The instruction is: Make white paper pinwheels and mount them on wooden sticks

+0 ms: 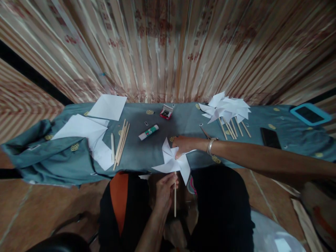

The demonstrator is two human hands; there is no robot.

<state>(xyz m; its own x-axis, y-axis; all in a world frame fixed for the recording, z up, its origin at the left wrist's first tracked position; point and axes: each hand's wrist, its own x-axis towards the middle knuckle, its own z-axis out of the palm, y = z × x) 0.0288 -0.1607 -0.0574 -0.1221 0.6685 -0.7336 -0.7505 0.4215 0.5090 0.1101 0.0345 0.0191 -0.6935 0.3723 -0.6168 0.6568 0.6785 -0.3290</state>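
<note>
A white paper pinwheel (169,164) is held over the near edge of the table, its folded blades spread. Below the blades, my left hand (165,189) is closed round its wooden stick (175,203), pinching near the top. My right hand (183,145), with a silver bracelet at the wrist, reaches in from the right. Its fingers are curled at the middle of the pinwheel, with a digit pressing on the centre; the contact point itself is partly hidden. Near my right wrist lie scissors (206,132), partly covered by the arm.
A glue stick (148,132) and small open red box (166,112) lie mid-table. White paper sheets (78,127), a white pen-like stick (112,147) and wooden sticks (122,143) are left. Finished pinwheels (228,108), a black phone (270,138) and blue-framed tablet (311,114) lie right.
</note>
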